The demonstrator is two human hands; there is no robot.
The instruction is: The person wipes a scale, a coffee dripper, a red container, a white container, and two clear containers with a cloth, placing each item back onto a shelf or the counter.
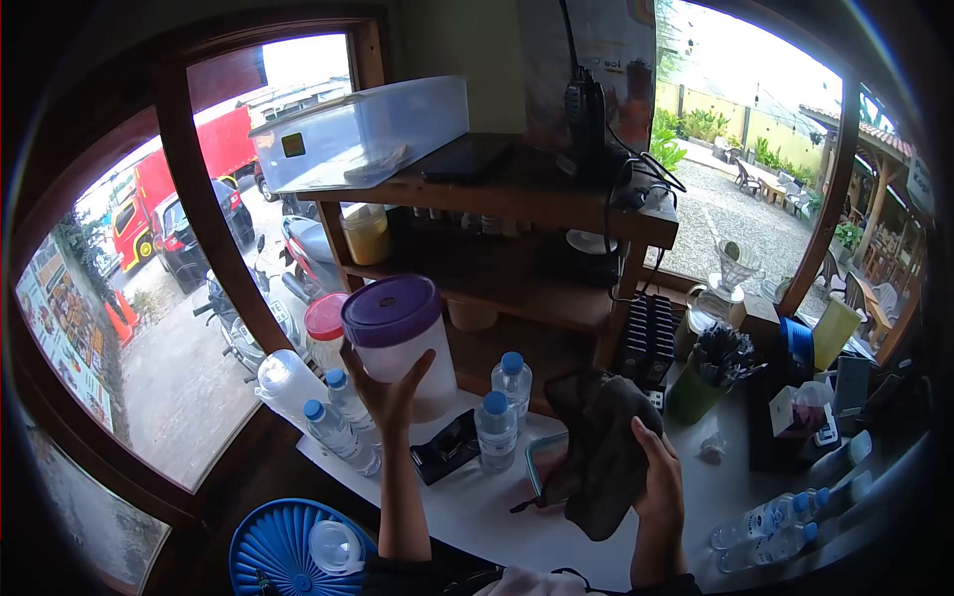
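My left hand (396, 397) is at the near side of a large plastic canister (402, 363) with a purple lid. Thumb and fingers spread around its translucent body. My right hand (656, 477) grips a dark, crumpled cloth (601, 447), which hangs over the white table. Partly behind the cloth lies a clear box with a teal rim (537, 472). Two water bottles with blue caps, one of them in front (497, 432), stand between my hands beside a black tray-like item (444, 447).
More water bottles (341, 437) stand left of the canister, near a red-lidded jar (326, 318). Behind rises a wooden shelf (477, 268) bearing a clear bin (368, 134). To the right are a green holder (691, 392) and lying bottles (760, 521). A blue stool (273, 546) is below left.
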